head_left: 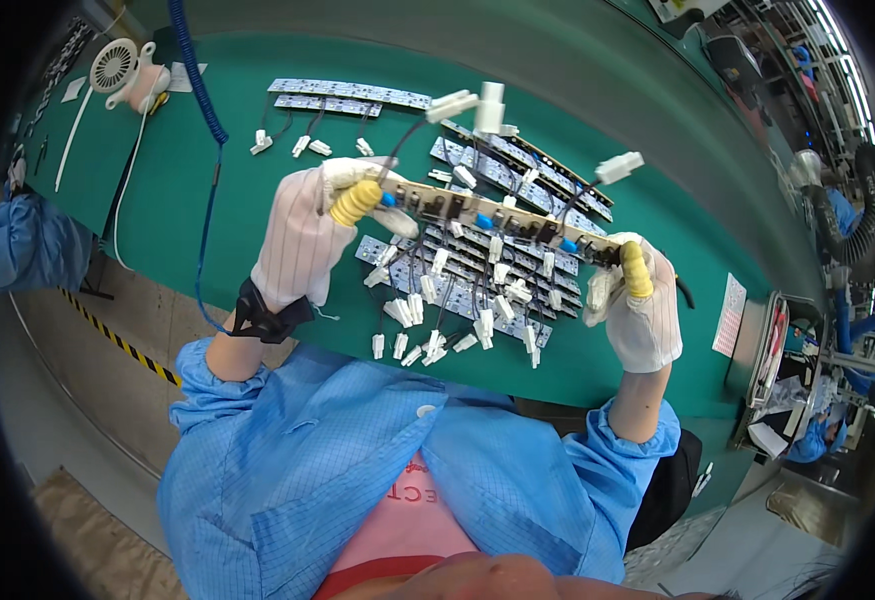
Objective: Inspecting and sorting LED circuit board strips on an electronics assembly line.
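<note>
Between my two hands I hold a long, narrow circuit board [497, 218] above the bench, its component side showing with blue and black parts. White plug connectors [617, 167] on dark wires stick up from it. My left hand [342, 205], in a white striped glove with yellow finger cots, is closed on the board's left end. Gloved the same way, my right hand [629, 285] grips the right end. Under the held board lies a pile of similar circuit boards [387, 262] with many white connectors [437, 345] toward me. More boards [477, 160] lie just beyond it.
A few boards [347, 92] lie at the back left of the green bench [177, 190]. A small white fan [122, 70] stands at the far left. A blue coiled cord [197, 90] runs down to my black wrist strap [267, 312]. A metal tray [762, 350] sits at the right edge.
</note>
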Available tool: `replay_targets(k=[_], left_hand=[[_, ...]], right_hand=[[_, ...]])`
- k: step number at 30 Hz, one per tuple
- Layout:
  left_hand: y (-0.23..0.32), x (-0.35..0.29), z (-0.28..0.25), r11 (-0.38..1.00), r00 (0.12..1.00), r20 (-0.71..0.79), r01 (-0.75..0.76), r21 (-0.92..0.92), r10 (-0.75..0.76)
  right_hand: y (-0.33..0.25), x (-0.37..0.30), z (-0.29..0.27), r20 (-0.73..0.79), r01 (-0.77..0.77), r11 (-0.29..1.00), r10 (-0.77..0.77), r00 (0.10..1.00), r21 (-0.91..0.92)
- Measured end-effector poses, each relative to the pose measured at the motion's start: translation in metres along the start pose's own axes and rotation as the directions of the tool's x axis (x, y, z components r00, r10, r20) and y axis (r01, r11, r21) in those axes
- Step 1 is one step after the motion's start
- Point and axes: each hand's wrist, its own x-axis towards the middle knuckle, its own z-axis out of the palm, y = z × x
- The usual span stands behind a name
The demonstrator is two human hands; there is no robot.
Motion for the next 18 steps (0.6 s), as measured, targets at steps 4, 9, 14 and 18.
replay_targets(k=[4, 9, 14, 18], left_hand=[[-0.008, 0.011, 0.004, 0.983, 0.989, -0.149, -0.006, -0.181, -0.021], [-0.012, 0.012, -0.002, 0.997, 0.996, -0.059, -0.068, 0.031, 0.070], [-0.016, 0.005, -0.007, 0.931, 0.980, 0.082, 0.195, -0.308, -0.178], [-0.004, 0.006, -0.008, 0.988, 0.999, -0.006, 0.049, -0.149, -0.051]], right_hand=[[-0.006, -0.009, 0.007, 0.078, -0.029, 0.984, 0.015, 0.997, 0.174], [-0.003, -0.005, 0.005, 0.148, 0.070, 0.993, -0.085, 0.985, 0.099], [0.005, 0.001, 0.003, 0.259, -0.244, 0.842, 0.129, 0.957, 0.482], [0.011, 0.001, 0.000, 0.191, -0.182, 0.882, 0.108, 0.976, 0.435]])
